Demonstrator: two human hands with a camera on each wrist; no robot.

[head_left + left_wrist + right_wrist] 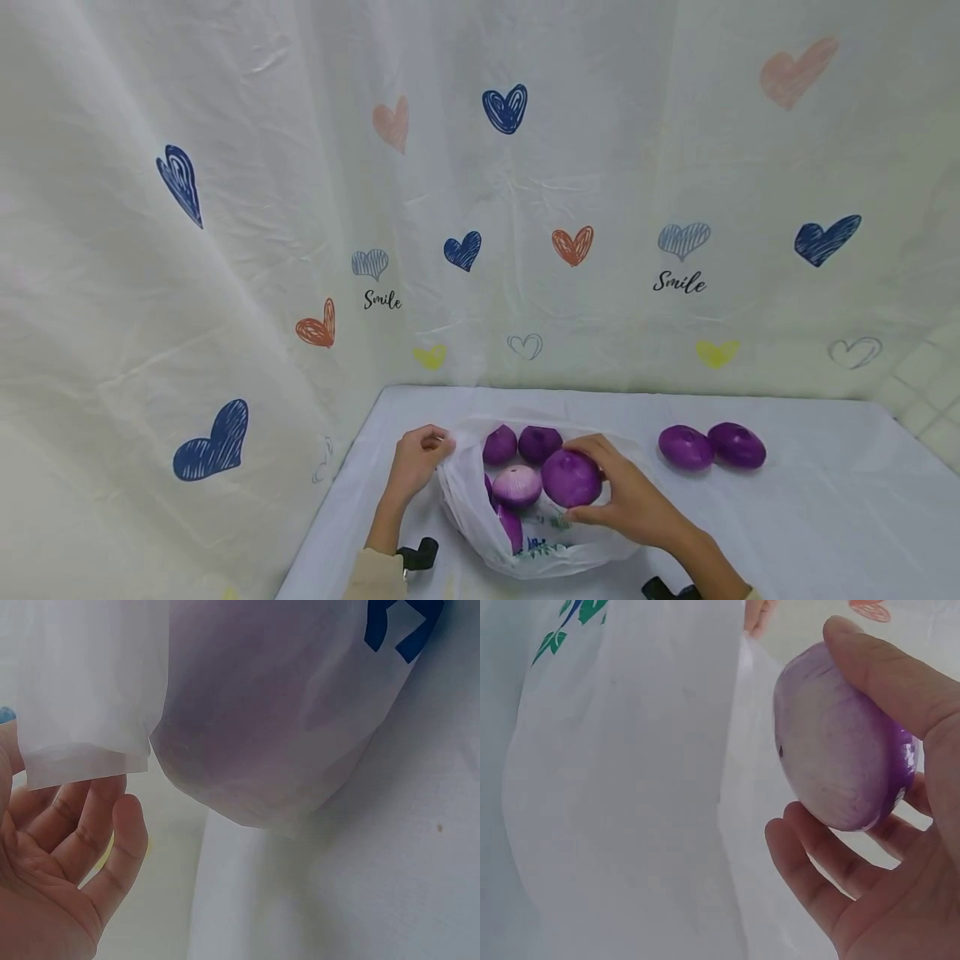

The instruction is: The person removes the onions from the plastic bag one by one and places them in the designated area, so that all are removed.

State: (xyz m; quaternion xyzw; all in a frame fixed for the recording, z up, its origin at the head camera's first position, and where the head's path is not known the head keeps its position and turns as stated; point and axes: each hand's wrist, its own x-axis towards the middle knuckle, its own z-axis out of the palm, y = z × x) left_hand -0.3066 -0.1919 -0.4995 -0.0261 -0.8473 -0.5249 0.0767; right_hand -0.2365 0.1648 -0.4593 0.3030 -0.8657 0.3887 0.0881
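A white plastic bag [480, 542] with blue and green print lies with its mouth spread, several purple onions inside, one a paler onion [517, 486]. My left hand [420, 458] pinches the left edge of the bag's mouth. In the left wrist view the left hand's fingers [90, 825] curl behind the bag's rim [90, 761]. My right hand [630, 500] grips a purple onion [572, 478] between thumb and fingers over the bag's mouth. The right wrist view shows this onion [840, 742] in the right hand [900, 847], its underside whitish.
Two more purple onions, a left onion [686, 447] and a right onion [737, 445], lie side by side on the white tabletop [810, 517], right of the bag. Behind the table hangs a pale curtain [480, 183] printed with hearts.
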